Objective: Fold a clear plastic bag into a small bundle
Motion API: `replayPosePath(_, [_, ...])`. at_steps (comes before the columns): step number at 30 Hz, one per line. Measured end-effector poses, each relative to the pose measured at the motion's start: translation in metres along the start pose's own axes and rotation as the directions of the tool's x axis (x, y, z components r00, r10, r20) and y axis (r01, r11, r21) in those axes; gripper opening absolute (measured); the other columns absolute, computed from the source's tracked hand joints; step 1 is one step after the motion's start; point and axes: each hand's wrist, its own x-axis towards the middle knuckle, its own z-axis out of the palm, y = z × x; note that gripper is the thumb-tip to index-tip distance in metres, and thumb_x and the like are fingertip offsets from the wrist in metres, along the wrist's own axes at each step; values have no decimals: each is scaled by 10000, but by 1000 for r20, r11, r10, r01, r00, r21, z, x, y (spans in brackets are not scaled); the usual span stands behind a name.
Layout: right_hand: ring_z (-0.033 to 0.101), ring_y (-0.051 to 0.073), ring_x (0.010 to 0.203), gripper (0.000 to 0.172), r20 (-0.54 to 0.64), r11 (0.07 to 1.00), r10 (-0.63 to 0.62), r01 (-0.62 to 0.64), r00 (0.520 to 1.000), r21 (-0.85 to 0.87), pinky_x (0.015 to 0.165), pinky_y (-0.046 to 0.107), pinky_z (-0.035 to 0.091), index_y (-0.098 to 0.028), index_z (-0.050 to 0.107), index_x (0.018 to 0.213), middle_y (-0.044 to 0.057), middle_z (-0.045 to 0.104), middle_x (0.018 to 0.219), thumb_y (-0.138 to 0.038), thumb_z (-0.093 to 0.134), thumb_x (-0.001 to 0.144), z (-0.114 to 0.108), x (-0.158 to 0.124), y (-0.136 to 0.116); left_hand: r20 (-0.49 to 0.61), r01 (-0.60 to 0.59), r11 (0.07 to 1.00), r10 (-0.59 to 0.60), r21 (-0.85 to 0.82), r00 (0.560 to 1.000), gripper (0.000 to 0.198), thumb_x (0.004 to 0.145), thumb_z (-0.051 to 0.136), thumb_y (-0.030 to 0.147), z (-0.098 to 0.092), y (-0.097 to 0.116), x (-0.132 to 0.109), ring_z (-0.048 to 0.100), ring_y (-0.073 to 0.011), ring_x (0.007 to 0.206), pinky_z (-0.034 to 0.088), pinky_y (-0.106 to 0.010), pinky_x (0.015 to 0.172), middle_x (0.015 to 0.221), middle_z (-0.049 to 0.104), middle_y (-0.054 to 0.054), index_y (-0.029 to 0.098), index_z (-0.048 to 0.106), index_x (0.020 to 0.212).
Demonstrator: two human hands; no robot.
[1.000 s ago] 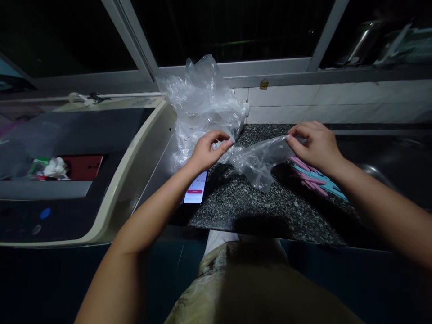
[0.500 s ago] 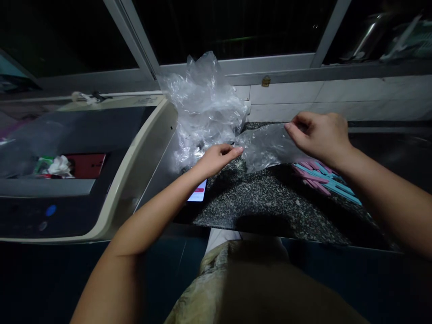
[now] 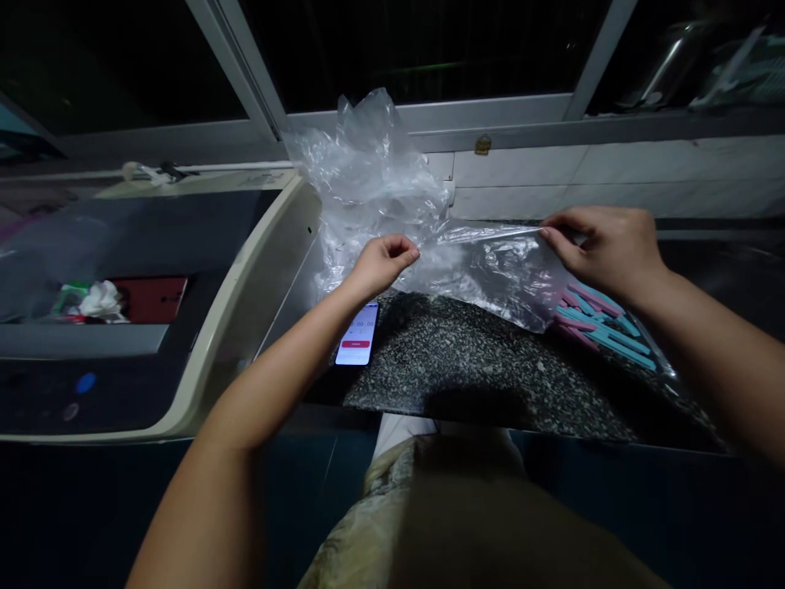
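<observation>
A clear plastic bag (image 3: 491,270) is stretched flat between my two hands above a speckled granite counter (image 3: 478,368). My left hand (image 3: 381,263) pinches its left top corner. My right hand (image 3: 604,245) pinches its right top corner. Behind the left hand rises a crumpled heap of clear plastic bags (image 3: 374,180) against the window frame. Pink and blue clothes pegs (image 3: 598,323) lie on the counter under my right wrist. A phone (image 3: 359,333) with a lit screen lies at the counter's left edge, just below my left hand.
A cream-rimmed washing machine (image 3: 233,327) stands to the left, its dark lid showing a red item and white crumpled paper (image 3: 101,298). A white tiled ledge (image 3: 613,184) and a dark window run behind. A metal sink (image 3: 724,270) lies to the right.
Both hands have moved apart and pulled the bunched bag taut into a flat sheet. My left hand now pinches the bag's corner; before it only touched its edge.
</observation>
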Motion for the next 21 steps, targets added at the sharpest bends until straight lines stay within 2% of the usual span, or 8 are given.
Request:
replayPosePath(5, [582, 168, 676, 262, -66, 995, -99, 100, 993, 2, 598, 279, 401, -185, 662, 805, 70, 681, 763, -349, 458, 810, -1, -1, 5, -82, -42, 999, 40, -22, 996, 81, 703, 589, 209, -12, 3, 0, 469, -79, 556, 397, -224, 537, 584, 519, 25, 156, 546, 659])
replayPosePath(11, [584, 174, 697, 264, -166, 984, -176, 173, 970, -32, 632, 283, 432, -164, 664, 817, 88, 672, 746, -336, 465, 827, -4, -6, 9, -96, -83, 996, 80, -26, 992, 151, 678, 622, 258, -19, 4, -8, 440, -69, 520, 370, -214, 516, 554, 497, 29, 150, 527, 630])
replayPosePath(13, [582, 169, 678, 231, -172, 984, -178, 177, 969, -24, 619, 281, 436, -171, 660, 812, 78, 665, 730, -316, 480, 825, -2, -10, 9, -70, -68, 997, 64, -49, 995, 181, 683, 614, 287, -20, 5, -11, 438, -65, 511, 366, -208, 512, 561, 511, 24, 146, 519, 622])
replayPosePath(17, [585, 159, 682, 146, -163, 973, -215, 225, 963, 49, 616, 274, 449, -179, 643, 819, 63, 657, 742, -251, 516, 813, 5, -23, 9, 54, -1, 997, 6, -78, 999, 212, 696, 595, 317, -17, 2, -24, 437, -61, 498, 367, -200, 512, 566, 529, 17, 146, 497, 617])
replayPosePath(21, [586, 155, 692, 109, -139, 951, -261, 280, 955, 134, 639, 279, 465, -181, 624, 834, 53, 648, 756, -213, 523, 807, 22, -48, 14, 143, 48, 997, -38, -66, 989, 167, 712, 564, 282, -6, -15, -45, 427, -62, 502, 352, -199, 517, 556, 495, 33, 157, 478, 643])
